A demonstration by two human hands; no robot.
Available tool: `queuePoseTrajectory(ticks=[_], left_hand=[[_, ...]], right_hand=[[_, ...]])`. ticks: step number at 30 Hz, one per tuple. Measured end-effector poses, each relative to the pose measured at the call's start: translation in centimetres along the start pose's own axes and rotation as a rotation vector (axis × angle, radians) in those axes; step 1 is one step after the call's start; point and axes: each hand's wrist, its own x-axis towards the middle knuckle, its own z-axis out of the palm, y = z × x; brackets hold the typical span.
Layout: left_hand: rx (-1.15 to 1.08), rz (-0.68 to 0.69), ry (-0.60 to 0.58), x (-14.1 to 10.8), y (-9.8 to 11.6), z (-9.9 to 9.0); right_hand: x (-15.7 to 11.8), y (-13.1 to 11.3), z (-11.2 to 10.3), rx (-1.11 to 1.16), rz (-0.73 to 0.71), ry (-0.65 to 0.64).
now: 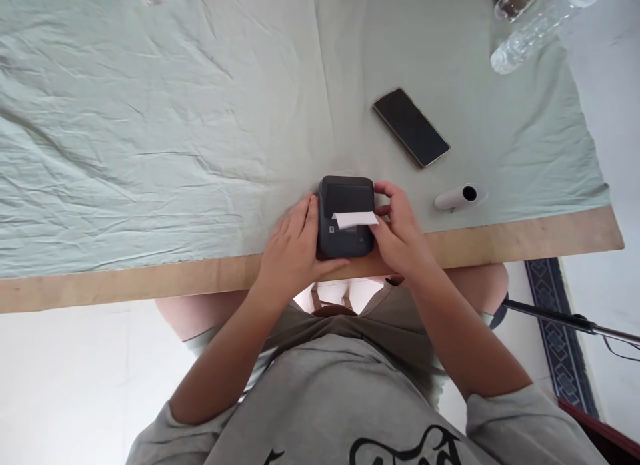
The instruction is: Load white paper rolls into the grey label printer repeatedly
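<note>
Dark box framed by two hands at the table's edge

A squarish dark device [346,198], probably a label printer, sits flat at the near edge of the cloth-covered table [150,283], with a white paper strip [356,219] lying across its top. At its nine o'clock, the left hand [293,245] is spread, fingers along the side and thumb reaching along the near edge, bracing without closing. At three o'clock, the right hand [400,230] has its grip partly curled, thumb by the strip's end; whether it pinches the paper I cannot tell. A phone [411,127] lies toward one o'clock.

The casing looks like stiff plastic, likely light and a little slick, best taken by both side walls. The strip seems thin and easily creased or torn; its loose end suits a soft pinch.
</note>
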Motion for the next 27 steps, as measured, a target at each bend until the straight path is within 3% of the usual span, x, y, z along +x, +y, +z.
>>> queuePoseTrajectory(ticks=[5,15,27], left_hand=[[0.024,0.038,0.049,-0.4,0.0,0.1],[-0.075,0.038,0.118,0.0,-0.3,-0.3],[-0.022,0.014,0.102,-0.2,-0.1,-0.4]], right_hand=[[1.4,0.1,-0.7,-0.057,-0.018,-0.018],[1.8,1.5,0.0,-0.165,-0.145,-0.004],[1.8,2.0,-0.6,-0.087,-0.073,-0.077]])
